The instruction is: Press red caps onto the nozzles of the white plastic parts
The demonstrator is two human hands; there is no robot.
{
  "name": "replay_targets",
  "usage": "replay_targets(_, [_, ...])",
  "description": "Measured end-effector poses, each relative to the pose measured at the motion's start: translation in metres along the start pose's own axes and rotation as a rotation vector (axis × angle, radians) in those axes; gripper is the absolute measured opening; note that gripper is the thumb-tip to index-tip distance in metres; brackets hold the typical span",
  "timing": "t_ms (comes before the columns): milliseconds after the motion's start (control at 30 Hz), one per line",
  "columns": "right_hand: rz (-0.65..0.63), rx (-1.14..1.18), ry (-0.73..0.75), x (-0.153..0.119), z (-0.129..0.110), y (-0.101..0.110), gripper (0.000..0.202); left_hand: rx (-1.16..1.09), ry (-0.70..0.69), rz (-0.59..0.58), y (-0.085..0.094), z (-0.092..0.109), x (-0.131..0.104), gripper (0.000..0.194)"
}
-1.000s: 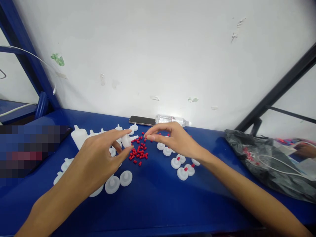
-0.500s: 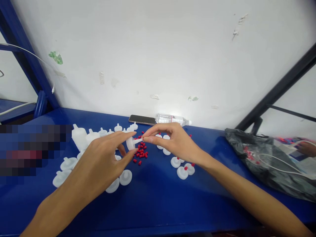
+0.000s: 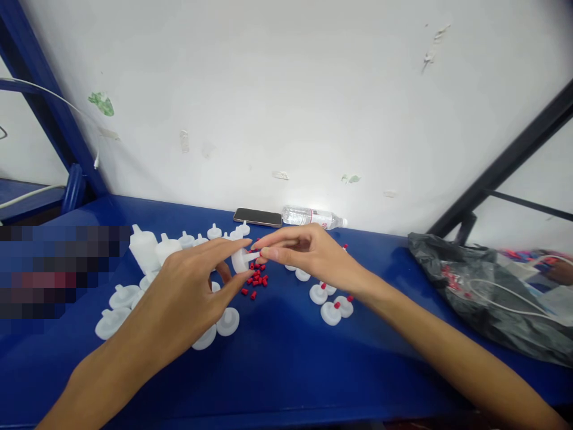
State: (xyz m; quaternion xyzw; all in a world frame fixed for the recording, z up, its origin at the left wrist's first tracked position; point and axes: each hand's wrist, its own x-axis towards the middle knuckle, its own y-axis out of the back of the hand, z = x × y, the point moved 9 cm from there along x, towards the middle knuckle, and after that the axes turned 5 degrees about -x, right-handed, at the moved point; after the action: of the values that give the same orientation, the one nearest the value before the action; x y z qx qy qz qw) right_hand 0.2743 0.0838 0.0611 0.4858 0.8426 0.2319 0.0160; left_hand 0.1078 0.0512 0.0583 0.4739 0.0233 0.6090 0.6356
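Between thumb and fingers, my left hand (image 3: 192,280) grips the rim of a white nozzle cap (image 3: 240,259), its spout pointing right. My right hand (image 3: 308,251) pinches a small red cap (image 3: 261,254), mostly hidden by the fingertips, at the spout's tip. Below the hands lie several loose red caps (image 3: 256,279). White nozzle caps without red tips, such as one (image 3: 228,322) near my left hand, spread over the left side. To the right sit several white nozzle caps with red tips (image 3: 331,313).
A phone (image 3: 258,217) and a clear plastic bottle (image 3: 311,217) lie along the wall at the back of the blue table (image 3: 286,370). White bottles (image 3: 144,251) stand at left. A black plastic bag (image 3: 487,304) lies at right, with a person's hand beyond it.
My right fingers have closed further over the spout's tip, moving slightly. The white nozzle cap in my left hand has shifted slightly right.
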Motion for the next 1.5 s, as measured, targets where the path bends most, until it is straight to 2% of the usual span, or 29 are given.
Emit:
replay_targets(133, [-0.180,0.289,-0.074,0.001,0.011,-0.013,0.025,-0.107,-0.009,-0.028,-0.002,0.008,-0.001,0.038])
replay_targets(400, [-0.309,0.540,-0.061,-0.002,0.008,-0.020,0.018,-0.220,0.052,-0.027,0.000,0.010,-0.004,0.040])
replay_targets(533, [-0.313,0.558,-0.076,-0.002,0.011,-0.021,0.019,-0.210,0.035,-0.021,0.000,0.009,-0.005,0.036])
replay_targets(800, [-0.341,0.560,-0.093,-0.002,0.017,-0.025,0.026,-0.105,-0.109,-0.040,0.001,0.024,-0.005,0.028])
replay_targets(900, [-0.357,0.583,-0.094,-0.004,0.017,-0.027,0.021,-0.040,-0.125,-0.032,-0.001,0.023,-0.008,0.030])
replay_targets(1067, [-0.277,0.634,-0.100,-0.001,0.018,-0.024,0.011,-0.019,-0.127,-0.061,-0.014,0.018,-0.013,0.036])
replay_targets(1167, [-0.260,0.630,-0.091,0.000,0.017,-0.024,0.011,-0.019,-0.147,-0.026,-0.013,0.018,-0.014,0.037])
replay_targets(1333, [-0.272,0.663,-0.113,-0.002,0.021,-0.026,0.024,-0.029,-0.185,0.013,-0.009,0.018,-0.012,0.035])
replay_targets(1500, [-0.220,0.635,-0.140,-0.007,0.021,-0.024,0.037,-0.004,-0.214,0.038,-0.008,0.022,-0.013,0.030])
